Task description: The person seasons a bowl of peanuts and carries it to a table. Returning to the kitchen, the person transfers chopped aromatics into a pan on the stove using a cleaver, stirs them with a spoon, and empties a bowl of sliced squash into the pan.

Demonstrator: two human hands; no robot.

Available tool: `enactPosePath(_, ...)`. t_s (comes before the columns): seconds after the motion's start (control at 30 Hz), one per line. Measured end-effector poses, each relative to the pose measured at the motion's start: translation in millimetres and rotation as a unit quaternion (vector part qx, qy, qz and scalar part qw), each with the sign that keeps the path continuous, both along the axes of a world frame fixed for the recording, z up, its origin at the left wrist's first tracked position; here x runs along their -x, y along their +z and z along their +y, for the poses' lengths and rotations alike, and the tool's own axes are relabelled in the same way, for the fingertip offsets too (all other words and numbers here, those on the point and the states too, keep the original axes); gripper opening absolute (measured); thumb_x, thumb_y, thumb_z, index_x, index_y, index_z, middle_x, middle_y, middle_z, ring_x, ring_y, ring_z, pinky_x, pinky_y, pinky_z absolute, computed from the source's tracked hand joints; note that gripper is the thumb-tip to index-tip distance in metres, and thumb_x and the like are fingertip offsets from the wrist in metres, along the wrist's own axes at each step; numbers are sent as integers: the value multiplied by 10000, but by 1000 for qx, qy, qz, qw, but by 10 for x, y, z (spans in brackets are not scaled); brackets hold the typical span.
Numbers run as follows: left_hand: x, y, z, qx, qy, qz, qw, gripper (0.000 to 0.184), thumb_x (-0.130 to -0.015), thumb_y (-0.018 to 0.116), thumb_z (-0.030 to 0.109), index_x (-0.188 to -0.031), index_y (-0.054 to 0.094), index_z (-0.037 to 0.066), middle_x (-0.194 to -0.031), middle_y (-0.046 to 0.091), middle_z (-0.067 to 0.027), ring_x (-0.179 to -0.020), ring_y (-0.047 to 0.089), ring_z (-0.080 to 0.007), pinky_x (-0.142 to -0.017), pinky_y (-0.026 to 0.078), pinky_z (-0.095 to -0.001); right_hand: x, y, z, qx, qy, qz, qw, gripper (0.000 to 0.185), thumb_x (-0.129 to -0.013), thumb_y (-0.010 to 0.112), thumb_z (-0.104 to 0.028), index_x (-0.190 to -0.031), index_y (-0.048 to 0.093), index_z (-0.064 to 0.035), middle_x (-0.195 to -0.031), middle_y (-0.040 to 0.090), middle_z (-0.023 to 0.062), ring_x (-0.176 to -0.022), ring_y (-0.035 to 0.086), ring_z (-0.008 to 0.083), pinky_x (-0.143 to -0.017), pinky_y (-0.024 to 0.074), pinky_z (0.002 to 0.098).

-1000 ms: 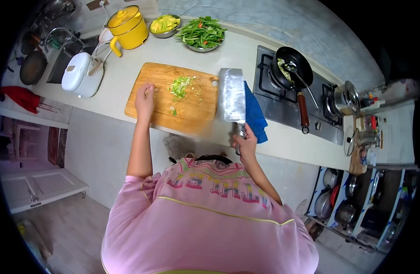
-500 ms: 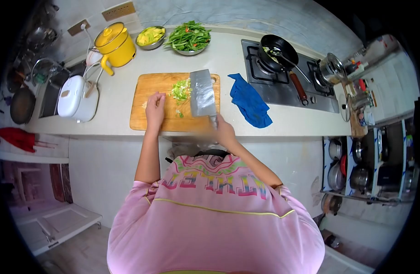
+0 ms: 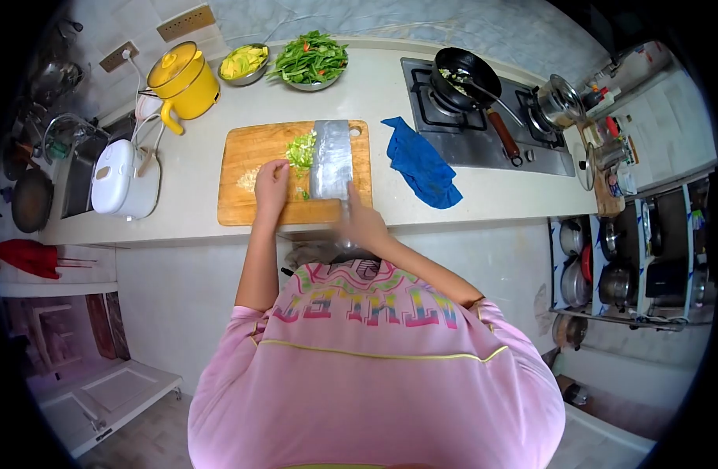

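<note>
My right hand (image 3: 364, 225), slightly blurred, grips the handle of a cleaver (image 3: 332, 160). The broad blade lies nearly flat over the right part of a wooden cutting board (image 3: 238, 148). Against the blade's left edge sits a pile of chopped scallions (image 3: 301, 148), with a few green bits lower down by the blade. My left hand (image 3: 272, 184) is over the board left of the cleaver, its fingers curled in and nothing visible in them. Beside it on the left lies a small heap of pale minced garlic (image 3: 248, 179).
Behind the board stand a yellow electric pot (image 3: 185, 82), a bowl of yellow slices (image 3: 244, 64) and a bowl of green leaves (image 3: 310, 62). A blue cloth (image 3: 423, 166) lies to the right, near a wok (image 3: 466, 76) on the gas stove (image 3: 523, 152). A white rice cooker (image 3: 126, 180) stands left.
My left hand has shifted right across the board, and the minced garlic beside it shows more. The cleaver and my right hand have moved slightly left. The whole view has shifted a little.
</note>
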State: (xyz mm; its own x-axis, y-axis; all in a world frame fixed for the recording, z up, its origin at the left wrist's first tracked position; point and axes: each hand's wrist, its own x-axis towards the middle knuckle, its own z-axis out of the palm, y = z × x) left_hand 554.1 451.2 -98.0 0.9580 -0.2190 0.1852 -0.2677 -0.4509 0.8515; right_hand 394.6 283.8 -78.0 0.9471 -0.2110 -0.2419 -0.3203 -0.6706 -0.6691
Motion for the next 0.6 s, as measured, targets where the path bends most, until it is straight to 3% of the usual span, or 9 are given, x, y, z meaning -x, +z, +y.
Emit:
enactPosePath(0.1, -123, -7, -139, -64, -11, -29, 997, 193, -815, 573, 146, -964, 615, 31, -996, 596, -147, -966, 536, -299, -826, 426, -348, 71, -130, -46, -41, -96, -77, 992, 883, -641, 661, -230, -1359, 196, -12, -834, 619, 218, -749, 599, 383, -687, 474, 426)
enactPosePath(0.23, -437, -7, -492, -126, -41, -183, 974, 201, -799, 572, 128, -979, 608, 46, -1009, 589, -154, -955, 524, -339, -835, 420, -379, 128, -128, -168, -51, -151, -20, 987, 658, -639, 661, -212, -1192, 365, -14, -848, 609, 203, -781, 601, 364, -708, 471, 410)
enactPosePath(0.4, -771, -8, -822, -230, -117, -118, 959, 163, -781, 579, 116, -924, 632, 57, -976, 597, -163, -946, 526, -353, -810, 428, -395, 183, 52, -287, -151, -188, -12, 970, 462, -653, 653, -160, -1032, 424, -26, -809, 597, 193, -789, 594, 369, -711, 463, 402)
enactPosePath(0.43, -796, 5, -833, -268, -132, -88, 950, 156, -777, 580, 112, -912, 636, 56, -968, 599, -162, -939, 530, -352, -802, 431, -396, 194, -126, -319, -98, -177, -60, 978, 479, -654, 651, -127, -1060, 419, -24, -833, 597, 206, -789, 592, 377, -714, 459, 407)
enactPosePath(0.53, -747, 96, -775, -235, -169, 6, 957, 176, -806, 565, 153, -944, 631, 64, -999, 601, -137, -922, 556, -319, -793, 442, -383, 248, -215, -404, -67, -138, -115, 982, 504, -648, 651, -110, -1083, 412, -19, -862, 597, 215, -808, 592, 375, -715, 457, 410)
enactPosePath(0.6, -686, 36, -701, -175, -195, -9, 965, 185, -798, 578, 133, -961, 626, 58, -996, 602, -139, -893, 565, -314, -781, 448, -375, 259, -262, -420, -77, -137, -116, 981, 505, -647, 649, -107, -1087, 417, -16, -876, 598, 217, -819, 594, 371, -716, 457, 404)
